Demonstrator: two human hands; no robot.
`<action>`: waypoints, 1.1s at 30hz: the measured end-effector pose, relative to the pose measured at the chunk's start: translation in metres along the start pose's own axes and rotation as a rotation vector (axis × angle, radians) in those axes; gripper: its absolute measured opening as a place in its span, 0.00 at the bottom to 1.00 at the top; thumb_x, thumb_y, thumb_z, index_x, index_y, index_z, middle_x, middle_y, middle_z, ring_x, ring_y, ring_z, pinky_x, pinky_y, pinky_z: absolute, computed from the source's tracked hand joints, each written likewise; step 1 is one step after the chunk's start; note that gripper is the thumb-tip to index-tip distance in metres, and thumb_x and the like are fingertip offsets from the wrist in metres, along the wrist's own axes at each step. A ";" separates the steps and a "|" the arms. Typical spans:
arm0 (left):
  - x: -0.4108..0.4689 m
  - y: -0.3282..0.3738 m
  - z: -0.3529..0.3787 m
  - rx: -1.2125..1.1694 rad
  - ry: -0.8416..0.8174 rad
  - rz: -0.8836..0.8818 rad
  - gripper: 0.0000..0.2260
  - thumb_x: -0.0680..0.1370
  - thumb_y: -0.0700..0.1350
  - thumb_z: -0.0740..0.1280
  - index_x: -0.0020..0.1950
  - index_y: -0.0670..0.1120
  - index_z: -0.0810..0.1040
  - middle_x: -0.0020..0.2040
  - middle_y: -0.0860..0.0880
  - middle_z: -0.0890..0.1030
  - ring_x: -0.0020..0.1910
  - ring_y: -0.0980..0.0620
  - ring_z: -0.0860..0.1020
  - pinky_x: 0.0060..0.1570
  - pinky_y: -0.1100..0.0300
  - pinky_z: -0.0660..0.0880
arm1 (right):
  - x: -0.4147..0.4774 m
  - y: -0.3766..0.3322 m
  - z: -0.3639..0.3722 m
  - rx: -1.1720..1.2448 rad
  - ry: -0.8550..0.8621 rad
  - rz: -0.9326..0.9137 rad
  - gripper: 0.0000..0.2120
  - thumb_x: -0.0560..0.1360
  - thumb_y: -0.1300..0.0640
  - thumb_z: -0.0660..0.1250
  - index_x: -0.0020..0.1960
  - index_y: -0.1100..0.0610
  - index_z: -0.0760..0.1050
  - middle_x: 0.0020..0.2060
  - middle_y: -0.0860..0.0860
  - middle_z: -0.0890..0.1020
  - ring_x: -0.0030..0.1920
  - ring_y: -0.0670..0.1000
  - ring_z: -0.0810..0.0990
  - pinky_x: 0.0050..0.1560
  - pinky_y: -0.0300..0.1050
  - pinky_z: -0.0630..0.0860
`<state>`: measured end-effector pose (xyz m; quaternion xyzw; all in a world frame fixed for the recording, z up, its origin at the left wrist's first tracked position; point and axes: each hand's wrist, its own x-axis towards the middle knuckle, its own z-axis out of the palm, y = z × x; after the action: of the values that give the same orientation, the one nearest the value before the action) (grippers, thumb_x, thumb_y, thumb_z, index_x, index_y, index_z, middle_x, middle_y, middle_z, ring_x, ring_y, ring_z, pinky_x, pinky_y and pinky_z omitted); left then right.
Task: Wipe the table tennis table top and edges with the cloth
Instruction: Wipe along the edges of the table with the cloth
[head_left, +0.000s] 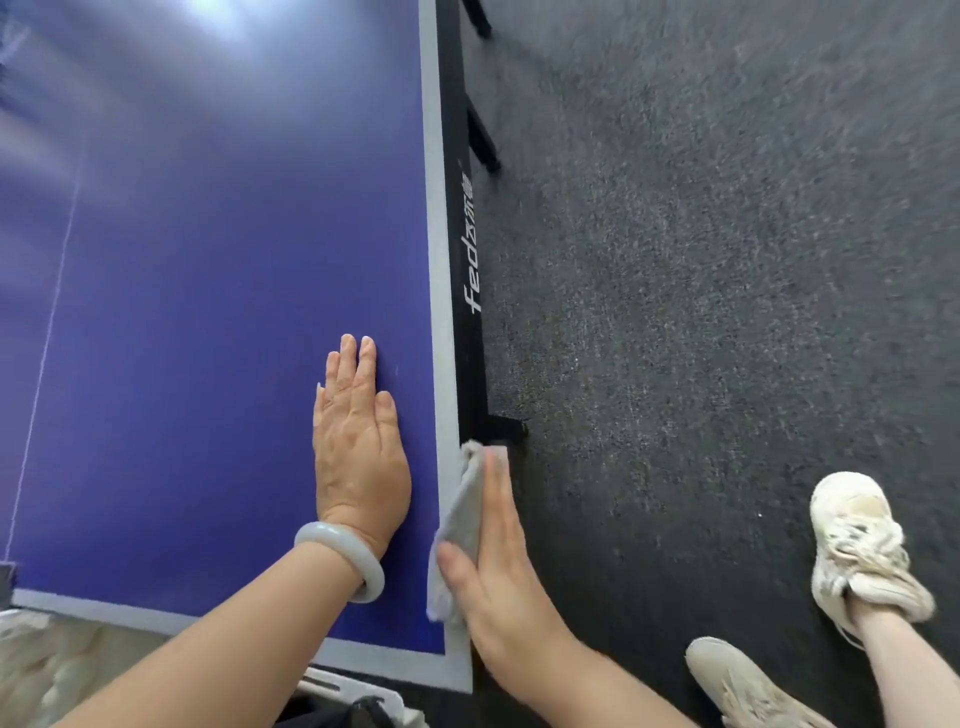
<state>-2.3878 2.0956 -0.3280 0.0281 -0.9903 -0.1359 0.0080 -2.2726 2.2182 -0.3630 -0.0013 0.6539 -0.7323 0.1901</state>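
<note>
Here straight right fingers (497, 488) press cloth (464, 512) against table edge (469, 364); left fingers (358, 366) lie flat.

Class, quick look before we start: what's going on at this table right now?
A person stands at a corner of the blue table tennis table. The left hand, with a pale bangle on its wrist, rests flat on the top. The right hand presses a grey cloth against the table's black side edge, fingers straight. The edge is being wiped.

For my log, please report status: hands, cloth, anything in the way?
Left hand flat on blue table top. Right hand presses grey cloth against table's side edge. Black frame strut sticks out just ahead of cloth.
</note>
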 end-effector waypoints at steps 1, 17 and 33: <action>0.000 0.000 0.000 0.001 0.000 -0.002 0.25 0.82 0.48 0.46 0.80 0.48 0.55 0.81 0.54 0.53 0.80 0.57 0.48 0.79 0.55 0.45 | 0.028 -0.006 -0.005 0.066 0.082 -0.019 0.35 0.82 0.45 0.53 0.77 0.42 0.32 0.78 0.38 0.34 0.76 0.38 0.32 0.80 0.49 0.40; -0.001 0.003 -0.002 0.013 -0.009 -0.012 0.24 0.83 0.48 0.47 0.80 0.50 0.55 0.81 0.55 0.53 0.79 0.60 0.48 0.79 0.51 0.49 | 0.066 -0.023 -0.014 0.064 0.166 0.045 0.34 0.83 0.44 0.53 0.79 0.45 0.35 0.79 0.45 0.48 0.79 0.44 0.50 0.75 0.35 0.48; 0.082 0.027 -0.024 0.076 0.060 0.046 0.14 0.82 0.43 0.58 0.64 0.42 0.76 0.65 0.47 0.74 0.65 0.47 0.70 0.69 0.48 0.67 | 0.217 -0.064 -0.075 0.081 0.156 0.149 0.39 0.81 0.41 0.57 0.81 0.50 0.36 0.68 0.56 0.61 0.66 0.59 0.71 0.69 0.53 0.67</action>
<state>-2.4704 2.1100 -0.2972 0.0096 -0.9944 -0.0973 0.0397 -2.5101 2.2337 -0.3661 0.1122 0.6347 -0.7399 0.1926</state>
